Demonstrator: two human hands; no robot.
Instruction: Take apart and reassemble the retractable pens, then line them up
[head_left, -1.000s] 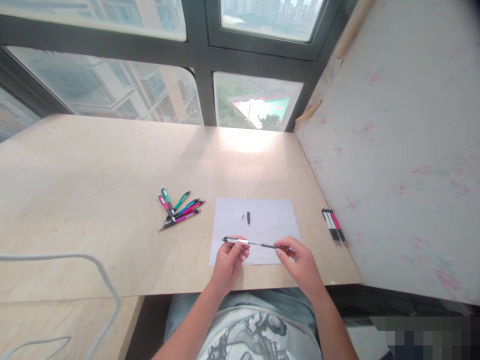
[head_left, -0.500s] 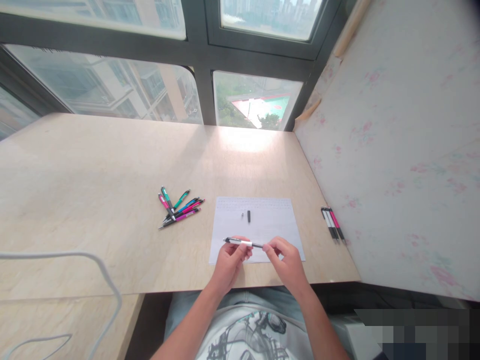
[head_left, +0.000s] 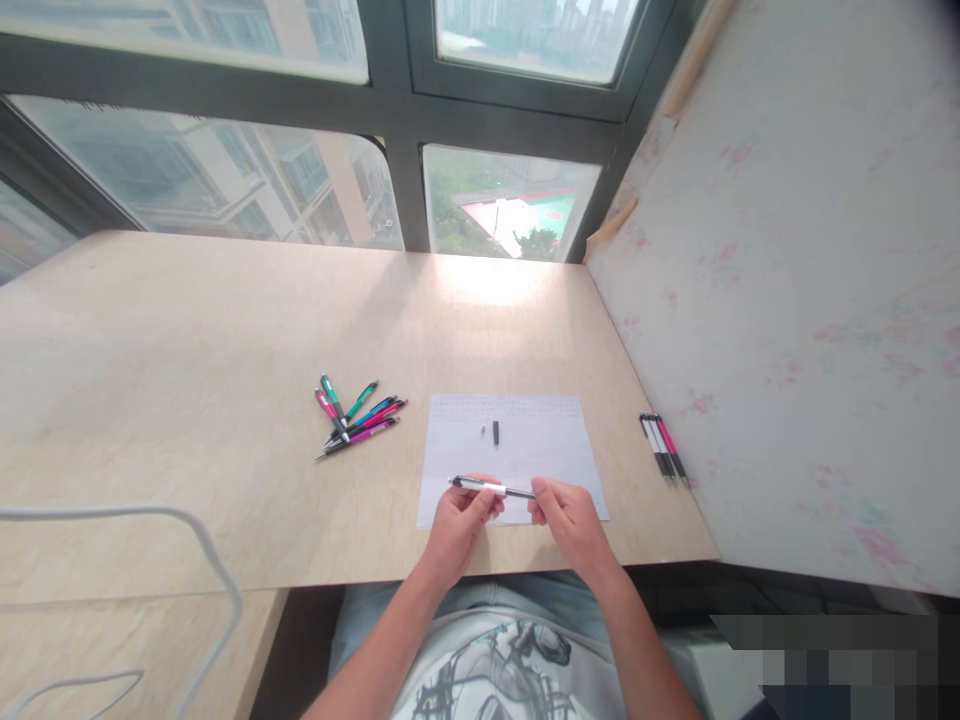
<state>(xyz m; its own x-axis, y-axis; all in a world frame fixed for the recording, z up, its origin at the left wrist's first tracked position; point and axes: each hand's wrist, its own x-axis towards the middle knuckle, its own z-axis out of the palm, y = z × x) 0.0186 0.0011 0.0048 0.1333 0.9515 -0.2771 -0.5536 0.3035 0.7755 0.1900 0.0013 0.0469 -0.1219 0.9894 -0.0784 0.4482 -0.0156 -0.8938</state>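
My left hand (head_left: 463, 520) is closed around the white barrel of a ballpoint pen (head_left: 491, 489), held level above the paper. From the barrel's right end sticks out a thin dark refill (head_left: 520, 493). My right hand (head_left: 566, 515) pinches the far end of that refill between thumb and fingers. Beyond my hands, a black rubber grip (head_left: 496, 433) and a small metal pen tip (head_left: 483, 431) lie apart on the white sheet of paper (head_left: 450, 450).
Left of the paper lies a loose pile of coloured pens (head_left: 364, 415). Several white and pink pens (head_left: 661, 445) lie side by side near the wall (head_left: 787, 300). A white cable (head_left: 202, 540) loops over the left of the table (head_left: 225, 400).
My right hand has moved slightly right and its fingers have curled further. A little more of the dark refill shows between my hands. The left hand keeps its hold.
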